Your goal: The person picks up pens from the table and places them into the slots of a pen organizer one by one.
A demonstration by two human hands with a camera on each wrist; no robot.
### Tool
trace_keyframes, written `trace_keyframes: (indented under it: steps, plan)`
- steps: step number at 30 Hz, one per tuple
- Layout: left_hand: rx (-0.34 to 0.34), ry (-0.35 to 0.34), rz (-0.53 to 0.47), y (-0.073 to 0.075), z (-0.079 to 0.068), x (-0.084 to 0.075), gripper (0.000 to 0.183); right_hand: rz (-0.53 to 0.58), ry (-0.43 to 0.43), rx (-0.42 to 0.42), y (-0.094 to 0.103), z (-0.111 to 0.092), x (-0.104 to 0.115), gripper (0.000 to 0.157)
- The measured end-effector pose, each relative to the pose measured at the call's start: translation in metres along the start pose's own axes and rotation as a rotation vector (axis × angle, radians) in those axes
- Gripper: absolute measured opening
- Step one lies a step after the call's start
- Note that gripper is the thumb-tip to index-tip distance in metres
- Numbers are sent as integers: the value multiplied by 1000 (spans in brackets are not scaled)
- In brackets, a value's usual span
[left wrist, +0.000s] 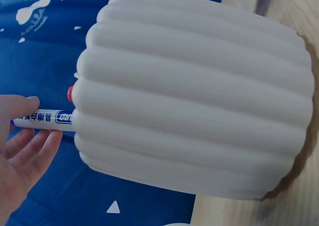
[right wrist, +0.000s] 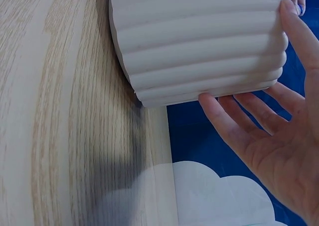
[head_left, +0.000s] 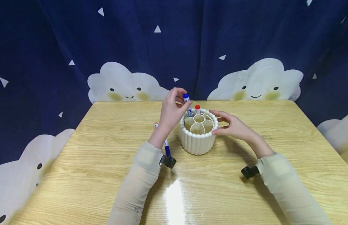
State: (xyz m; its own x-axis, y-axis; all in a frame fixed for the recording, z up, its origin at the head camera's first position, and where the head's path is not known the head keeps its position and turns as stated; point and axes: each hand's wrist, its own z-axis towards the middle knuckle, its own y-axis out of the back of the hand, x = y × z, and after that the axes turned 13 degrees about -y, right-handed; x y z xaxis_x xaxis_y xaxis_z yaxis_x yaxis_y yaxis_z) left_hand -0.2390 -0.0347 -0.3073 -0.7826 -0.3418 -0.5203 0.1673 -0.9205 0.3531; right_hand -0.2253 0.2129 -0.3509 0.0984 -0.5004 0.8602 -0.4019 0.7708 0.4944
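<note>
My left hand (head_left: 174,107) pinches a blue-capped whiteboard marker (head_left: 189,111) between thumb and fingers near its cap. The marker stands nearly upright, its lower end inside a back-left compartment of the cream, ribbed pen holder (head_left: 198,142). A red-capped marker (head_left: 197,109) stands in a compartment beside it. At the holder's right side, my right hand (head_left: 232,125) grips the wall near the beaded rim, thumb on the near side and fingers round the far side. The left wrist view shows the marker's white barrel (left wrist: 55,117) entering past the rim.
On the wooden table (head_left: 106,150), a blue marker end (head_left: 167,151) and a red marker tip (head_left: 156,125) show on either side of my left wrist, which covers the stretch between them. A dark blue curtain (head_left: 174,47) with clouds hangs behind the table's far edge.
</note>
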Motion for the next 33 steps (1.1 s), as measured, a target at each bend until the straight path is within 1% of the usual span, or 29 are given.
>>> trace_keyframes:
  steps: [5,9,13,17,20,24,27,33]
  plan:
    - [58,20,-22,-4,-6,1,30,11,8,4,0,0,0,75]
    - [109,36,-17,-7,-11,2,29,10,10,8,0,1,-1,75]
    - [132,29,-3,-9,-16,3,27,6,10,9,0,1,-2,75]
    - [154,45,1,-11,-18,4,28,10,13,7,0,1,-2,75]
    - [177,54,24,-13,-20,6,28,9,16,7,0,1,-2,74]
    - [210,43,69,-15,-23,7,27,8,19,5,0,1,-2,74]
    - [229,36,84,-15,-24,7,26,8,18,4,0,1,-2,74]
    - [238,42,65,-14,-25,8,25,7,17,7,0,1,-2,74]
